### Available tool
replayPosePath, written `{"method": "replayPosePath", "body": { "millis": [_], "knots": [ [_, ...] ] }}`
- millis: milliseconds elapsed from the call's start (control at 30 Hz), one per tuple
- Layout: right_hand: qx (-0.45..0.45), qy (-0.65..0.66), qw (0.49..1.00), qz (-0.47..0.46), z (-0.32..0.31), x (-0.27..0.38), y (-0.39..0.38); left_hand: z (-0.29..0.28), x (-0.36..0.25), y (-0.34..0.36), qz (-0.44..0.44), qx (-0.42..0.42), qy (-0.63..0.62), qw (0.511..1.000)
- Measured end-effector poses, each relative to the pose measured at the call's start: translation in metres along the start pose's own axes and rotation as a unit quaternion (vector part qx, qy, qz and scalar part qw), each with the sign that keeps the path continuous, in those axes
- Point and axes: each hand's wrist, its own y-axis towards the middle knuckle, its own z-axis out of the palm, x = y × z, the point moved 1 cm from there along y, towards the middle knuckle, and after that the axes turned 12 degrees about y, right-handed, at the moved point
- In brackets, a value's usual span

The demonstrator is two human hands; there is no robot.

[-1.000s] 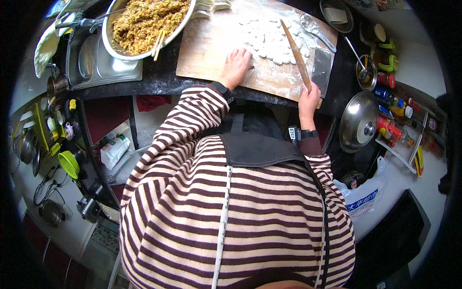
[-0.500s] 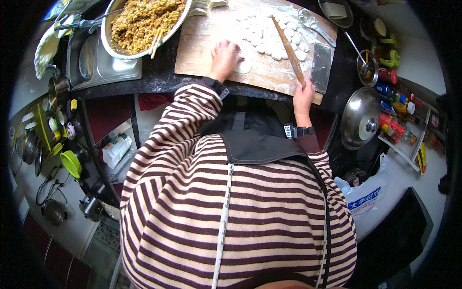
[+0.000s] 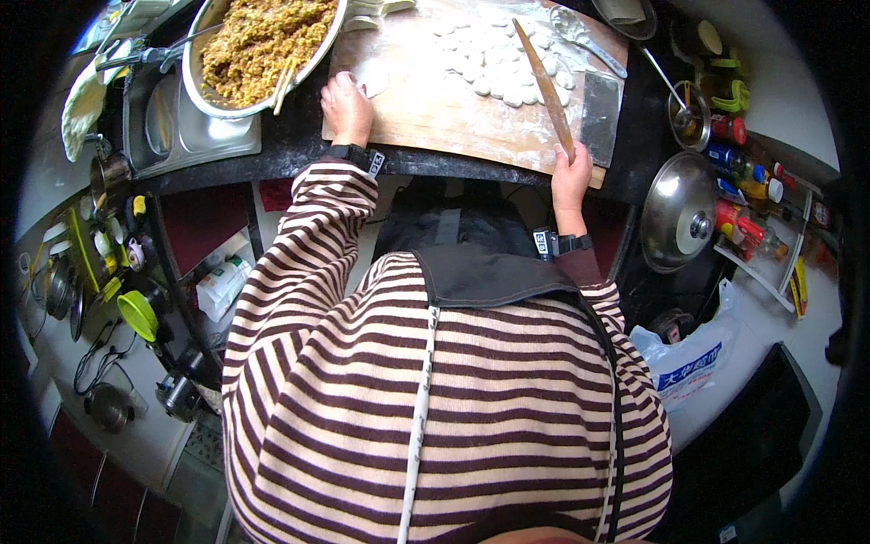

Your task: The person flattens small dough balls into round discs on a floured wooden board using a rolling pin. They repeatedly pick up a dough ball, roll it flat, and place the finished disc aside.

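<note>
My left hand lay on the near left corner of the floured wooden board, fingers curled loosely over a flattened dough round, touching it rather than clutching it. My right hand had its grip closed round the near end of the rolling pin, which slanted away across the board beside the small dough pieces. A metal bowl of filling stood left of the board on the dark tabletop.

long-sleeved knit sweater: maroon and cream stripes
flat wooden board: pale tan, white-floured
small dough pieces: white
round metal bowl's filling: golden-brown
</note>
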Motion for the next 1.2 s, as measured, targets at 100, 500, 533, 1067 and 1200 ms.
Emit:
{"method": "replayPosePath", "body": {
  "millis": [100, 500, 533, 1067, 1200],
  "knots": [
    [0.009, 0.014, 1.000, 0.011, 0.004, 0.003, 0.001, 0.006, -0.022, 0.001, 0.110, -0.145, -0.009, 0.983],
    [-0.008, 0.034, 0.999, 0.015, 0.004, 0.006, -0.002, 0.009, -0.089, -0.075, 0.306, 0.074, -0.181, 0.932],
    [-0.010, 0.033, 0.999, 0.031, 0.003, 0.007, -0.002, 0.007, -0.086, -0.082, 0.317, 0.107, -0.161, 0.929],
    [-0.009, -0.222, 0.973, -0.063, -0.036, -0.001, 0.082, 0.008, -0.108, -0.069, 0.185, 0.043, -0.249, 0.950],
    [-0.020, -0.137, 0.977, -0.164, -0.018, 0.018, 0.124, 0.012, -0.111, -0.066, 0.131, 0.073, -0.295, 0.944]
  ]
}}
